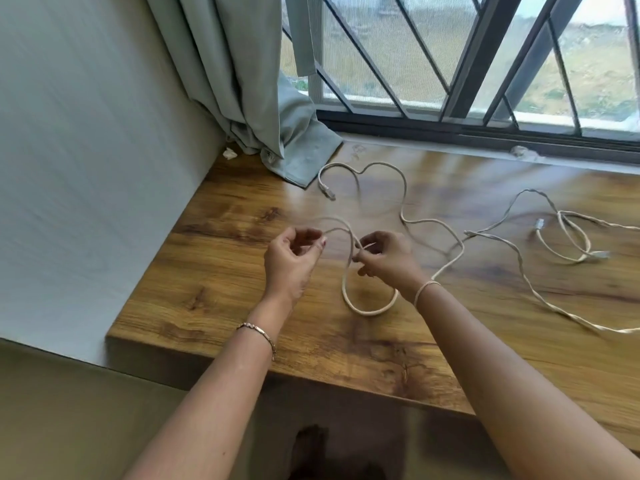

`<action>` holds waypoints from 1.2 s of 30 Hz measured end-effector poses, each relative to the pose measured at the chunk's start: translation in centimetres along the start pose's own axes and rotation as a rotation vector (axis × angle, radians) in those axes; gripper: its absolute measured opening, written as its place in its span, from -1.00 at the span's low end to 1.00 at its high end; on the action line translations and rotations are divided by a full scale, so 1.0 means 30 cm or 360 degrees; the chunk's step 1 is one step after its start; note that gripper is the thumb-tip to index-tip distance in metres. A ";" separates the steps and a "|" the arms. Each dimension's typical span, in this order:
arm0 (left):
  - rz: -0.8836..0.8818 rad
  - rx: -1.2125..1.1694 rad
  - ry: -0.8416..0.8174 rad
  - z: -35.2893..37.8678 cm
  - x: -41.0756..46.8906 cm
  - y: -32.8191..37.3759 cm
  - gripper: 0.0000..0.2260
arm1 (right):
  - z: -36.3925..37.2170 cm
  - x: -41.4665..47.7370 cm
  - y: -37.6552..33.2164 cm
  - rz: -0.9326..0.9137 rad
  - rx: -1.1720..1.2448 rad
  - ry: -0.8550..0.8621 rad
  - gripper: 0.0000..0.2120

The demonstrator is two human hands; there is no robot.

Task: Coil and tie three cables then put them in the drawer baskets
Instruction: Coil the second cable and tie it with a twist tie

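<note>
Left hand [294, 259] and right hand [384, 254] each pinched the cream round cable [367, 311], its first loop at six o'clock below the right hand; sizing later loops to match would likely keep the coil tidy.

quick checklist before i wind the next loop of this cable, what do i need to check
1. Left hand grip on the cable: ok, fingers pinch it.
2. Right hand holding the loop's crossing: ok.
3. First loop formed, hanging below both hands: ok.
4. Far plug free to slide: ok, it lies loose on the table.
5. Remaining length clear of the other cable: cannot tell, they run close together right of the hands.
6. Something to tie with: ok, a band sits on the right wrist.
</note>
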State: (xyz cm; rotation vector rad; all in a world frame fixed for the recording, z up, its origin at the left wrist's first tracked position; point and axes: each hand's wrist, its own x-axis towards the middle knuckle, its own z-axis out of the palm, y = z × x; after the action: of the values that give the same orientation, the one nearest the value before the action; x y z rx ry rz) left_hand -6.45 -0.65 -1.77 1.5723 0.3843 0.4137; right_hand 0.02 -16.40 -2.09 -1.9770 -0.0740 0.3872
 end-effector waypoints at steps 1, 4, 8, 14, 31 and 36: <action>0.0017 0.0028 0.0044 -0.001 -0.007 0.003 -0.88 | -0.008 0.001 -0.010 0.0071 0.0243 0.0002 -0.85; 0.0034 0.0137 0.0013 0.010 -0.012 0.000 -0.82 | -0.037 -0.001 -0.045 0.0118 0.0716 0.0012 -0.84; -0.0134 0.0354 -0.0266 0.048 0.009 -0.042 -0.53 | -0.054 0.005 -0.084 0.0168 0.1110 -0.0075 -0.91; -0.0278 0.1012 -0.0064 0.078 0.033 -0.050 -0.29 | -0.066 0.011 -0.123 0.0202 0.1424 -0.0150 -0.87; -0.0546 -0.1128 -0.0120 0.033 0.103 0.191 -0.61 | -0.126 0.062 0.023 0.0177 -0.0129 0.0519 -0.84; -0.0589 -0.1141 -0.0382 0.023 0.123 0.260 -0.70 | -0.108 0.042 -0.011 -0.0097 -0.0611 0.0633 -0.59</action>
State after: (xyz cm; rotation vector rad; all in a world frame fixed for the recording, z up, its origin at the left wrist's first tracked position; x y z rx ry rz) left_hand -2.96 0.21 6.09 0.8138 0.2871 0.0521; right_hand 2.23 -18.82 -0.85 -2.3886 0.0494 -0.0732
